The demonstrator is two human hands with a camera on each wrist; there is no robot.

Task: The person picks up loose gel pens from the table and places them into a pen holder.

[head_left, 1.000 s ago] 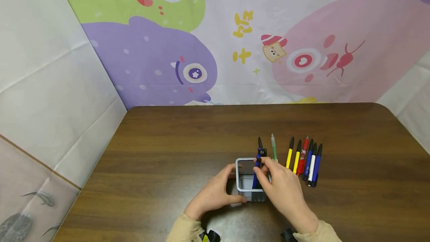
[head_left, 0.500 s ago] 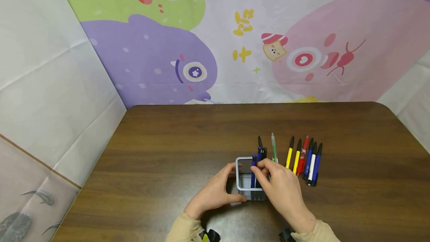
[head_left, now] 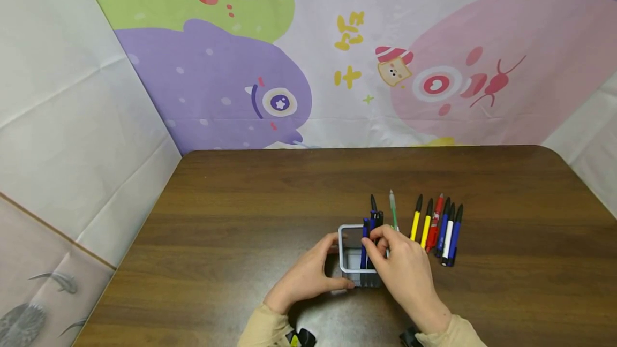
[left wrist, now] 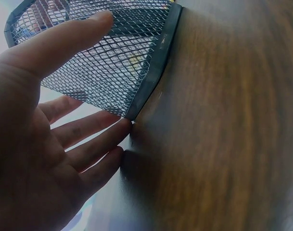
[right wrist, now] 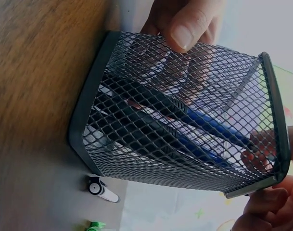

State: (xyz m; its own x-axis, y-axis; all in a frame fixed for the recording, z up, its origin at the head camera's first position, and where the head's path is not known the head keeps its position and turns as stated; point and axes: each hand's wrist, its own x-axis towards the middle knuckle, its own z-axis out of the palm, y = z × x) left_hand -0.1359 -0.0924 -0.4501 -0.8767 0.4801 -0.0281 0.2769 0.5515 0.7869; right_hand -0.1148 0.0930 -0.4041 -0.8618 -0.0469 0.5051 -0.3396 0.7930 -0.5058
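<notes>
A black mesh pen holder (head_left: 356, 272) with a pale-looking rim stands on the table. My left hand (head_left: 310, 272) grips its left side, thumb on the near mesh and fingers round the far side. In the left wrist view, the fingertips (left wrist: 123, 126) lie right at its bottom corner. My right hand (head_left: 407, 269) pinches the upper end of a blue pen (head_left: 363, 253) at the rim between thumb and index finger. Through the mesh in the right wrist view, two blue pens (right wrist: 213, 125) with black grips slant inside. A blue pen (head_left: 373, 217) with a black tip shows just behind.
A clear green pen (head_left: 393, 210) lies past the holder. To its right is a row of two yellow pens (head_left: 415, 225), a red pen (head_left: 434, 224), two blue pens (head_left: 454, 234) and a white pen (head_left: 448, 240). A cartoon cloth (head_left: 308, 68) hangs behind the table.
My right hand has shifted the pinched blue pen slightly left in the holder, leaving it apart from the pens behind. The left hand and the holder have stayed in place.
</notes>
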